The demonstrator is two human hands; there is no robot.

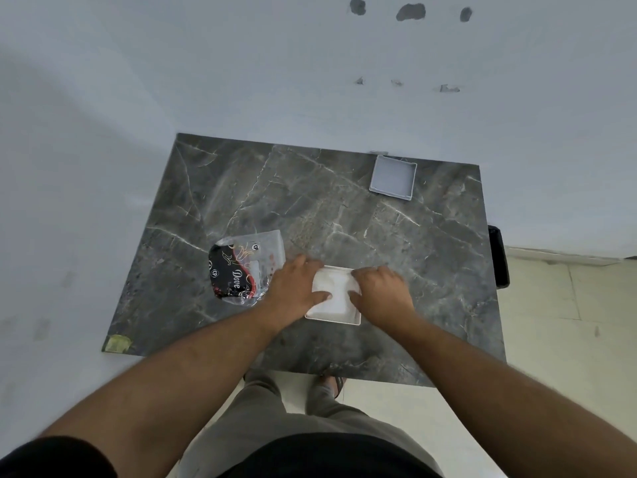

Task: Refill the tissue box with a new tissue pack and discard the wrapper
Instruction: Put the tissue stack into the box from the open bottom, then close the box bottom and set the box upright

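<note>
Head view looks down on 2 bare forearms reaching forward over a dark grey marbled counter (344, 208) that stands against a pale wall. Both hands meet at a white tissue box (333, 316) lying near the counter's front edge. The left hand (296, 288) rests palm down on the box's left side, its fingers (319, 297) spread flat and loosely open, pointing right across the white tissues (332, 288) that fill the open box. The right hand (382, 291) comes in from the other side, knuckles up, fingers curled down onto the right part of the tissues and the box rim; whether they pinch anything I cannot tell, since the fingertips are hidden under the hand. The 2 hands lie close together, with a strip of white tissue showing between them.

Just left of the left hand, touching or nearly touching its outer edge, lies the clear plastic wrapper (246, 267), crumpled and flattened on the counter, printed black and red with the word "Dove". It looks limp, though its inside is not clear.

Well apart from these, near the counter's far right corner, sits a square grey lid or tray (393, 177), open side up, with nothing seen in it. A black object (499, 257) shows beside the counter's right edge, on the tiled floor side.
</note>
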